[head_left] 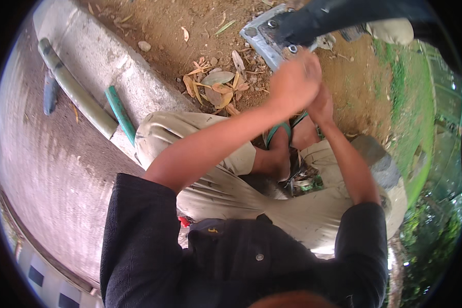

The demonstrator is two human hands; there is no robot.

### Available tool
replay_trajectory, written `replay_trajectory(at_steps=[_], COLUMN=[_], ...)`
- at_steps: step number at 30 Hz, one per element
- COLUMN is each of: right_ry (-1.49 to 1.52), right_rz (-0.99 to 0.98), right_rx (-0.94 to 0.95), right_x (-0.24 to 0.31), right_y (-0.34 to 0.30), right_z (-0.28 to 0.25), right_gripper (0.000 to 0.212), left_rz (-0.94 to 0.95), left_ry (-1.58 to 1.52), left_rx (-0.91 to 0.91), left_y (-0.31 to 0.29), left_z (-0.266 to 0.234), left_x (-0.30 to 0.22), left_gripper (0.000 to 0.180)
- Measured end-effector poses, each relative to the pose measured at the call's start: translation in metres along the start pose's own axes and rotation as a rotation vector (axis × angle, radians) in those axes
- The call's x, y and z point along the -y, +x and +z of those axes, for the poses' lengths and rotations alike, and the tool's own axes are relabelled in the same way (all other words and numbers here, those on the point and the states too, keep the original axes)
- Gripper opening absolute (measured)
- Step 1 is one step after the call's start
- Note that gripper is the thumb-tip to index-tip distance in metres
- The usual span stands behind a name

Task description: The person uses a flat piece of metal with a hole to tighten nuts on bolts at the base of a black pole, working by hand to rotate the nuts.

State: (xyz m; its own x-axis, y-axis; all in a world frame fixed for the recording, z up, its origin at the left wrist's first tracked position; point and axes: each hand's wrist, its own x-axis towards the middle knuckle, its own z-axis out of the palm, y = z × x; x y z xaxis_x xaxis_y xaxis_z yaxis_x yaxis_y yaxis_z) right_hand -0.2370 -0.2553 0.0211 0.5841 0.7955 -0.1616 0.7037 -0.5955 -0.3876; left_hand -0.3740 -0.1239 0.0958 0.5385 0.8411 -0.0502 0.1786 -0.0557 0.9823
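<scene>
The left hand (295, 79) and right hand (321, 105) were together right of centre in the upper frame, the left overlapping the right. Both looked curled, but motion blur hid the fingers, so whether they gripped anything could not be told. Just beyond them, at the top of the frame, a grey metal plate (259, 42) lay on the brown soil, with a nut (292, 49) at its near edge close to the left hand. A dark post (328, 20) stretched from the plate toward the upper right.

Below the hands were green-strapped sandals (287, 129); dry leaves (218, 91) littered the soil to their upper left. Farther left ran a concrete curb (133, 77), a short green tube (119, 114) and a longer olive pipe (77, 87) resting against it. Grass (418, 143) spread along the right side.
</scene>
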Motion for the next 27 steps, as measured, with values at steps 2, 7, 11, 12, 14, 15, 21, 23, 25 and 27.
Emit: replay_trajectory(at_steps=[2,7,11,12,14,15,21,23,25,27], right_ry=[0.285,0.093,-0.061,-0.151,-0.295,-0.187,0.697,0.796,0.861,0.883], right_rz=[0.106,0.233,0.139,0.088,0.002,0.082,0.623,0.649,0.692,0.745], right_rx=[0.025,0.176,0.389,0.430,0.460,0.442,0.349,0.241,0.159,0.024], right_x=[0.001,-0.014,0.013,0.002,-0.024,-0.025,0.021,0.042,0.067,0.079], right_y=[-0.013,-0.008,-0.025,-0.023,-0.020,-0.015,-0.014,-0.022,-0.032,-0.031], right_z=[0.000,0.008,-0.026,-0.024,-0.025,-0.027,0.011,0.029,0.047,0.043], right_gripper=[0.067,0.062,0.047,0.042,0.033,0.028,0.031,0.032,0.033,0.034], left_rz=[-0.126,0.124,0.149,0.129,0.147,0.189,0.288,0.340,0.381,0.416], left_ry=[0.060,0.004,0.149,0.101,0.029,0.011,-0.073,-0.049,0.015,0.031], left_rx=[0.435,0.641,0.379,0.373,0.413,0.460,0.650,0.662,0.637,0.636], left_y=[-0.039,-0.054,-0.058,-0.053,-0.044,-0.039,-0.037,-0.038,-0.045,-0.042], left_z=[-0.002,-0.002,0.036,0.028,0.007,-0.007,-0.028,-0.021,-0.012,-0.007], left_x=[0.020,0.001,-0.005,-0.007,-0.017,-0.020,-0.014,-0.009,-0.007,-0.012], left_gripper=[0.015,0.020,0.018,0.014,0.014,0.018,0.025,0.025,0.024,0.023])
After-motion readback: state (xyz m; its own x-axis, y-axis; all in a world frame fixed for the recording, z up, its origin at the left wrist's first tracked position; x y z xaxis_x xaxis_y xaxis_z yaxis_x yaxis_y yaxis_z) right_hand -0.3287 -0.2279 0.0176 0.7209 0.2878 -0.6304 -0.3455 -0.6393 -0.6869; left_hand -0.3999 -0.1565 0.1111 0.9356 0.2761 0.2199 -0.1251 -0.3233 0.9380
